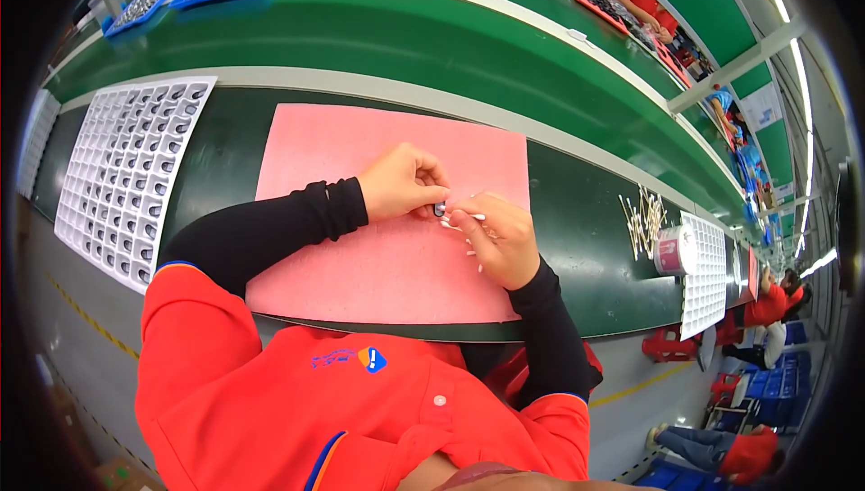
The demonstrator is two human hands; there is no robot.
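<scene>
The part (440,209) being worked on is tiny, up between the worker's two hands, above the pink mat (378,288). What I can see of it is dark, near black, with a bluish-grey sheen where the light catches it and a paler patch by its edge. It looks compact and smooth, but fingers cover some of it, so I can't make out its full outline.

The left hand (401,181) has it pinched at the fingertips, thumb and forefinger brought close together, the other fingers curled. The right hand (506,237) is closed around several thin swabs (478,217), their white cotton ends poking out at different angles from under the fingers. One of those swabs reaches right up to the part; whether it's actually touching, I can't tell from here.

Over on the worker's left, a white tray (86,189) has rows of moulded pockets, many of them with small dark pieces inside, their shiny grey ends showing. Off to the right, a bunch of pale sticks (643,222) fans out by a pinkish-white tub (670,251), and just beyond that lies another white pocketed sheet (705,275). All of this sits along the dark green bench (577,221).
</scene>
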